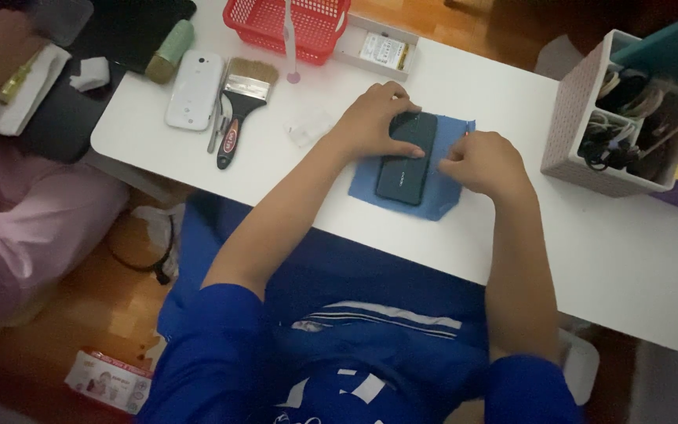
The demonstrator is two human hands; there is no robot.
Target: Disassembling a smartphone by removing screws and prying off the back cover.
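A dark smartphone (403, 161) lies back up on a blue cloth (441, 200) spread on the white table (590, 243). My left hand (374, 118) rests over the phone's upper left edge, fingers curled across its top. My right hand (486, 163) sits on the cloth at the phone's right edge, fingers bent with the fingertips touching the phone's side. Whether anything small is pinched in the right fingers is hidden.
A white phone (195, 90), a paintbrush (238, 106) and a green tube (171, 50) lie at the left. A red basket (288, 25) and a small box (378, 49) stand at the back. A white organiser with cables (614, 118) stands right. Another person's pink sleeve (25, 220) is at far left.
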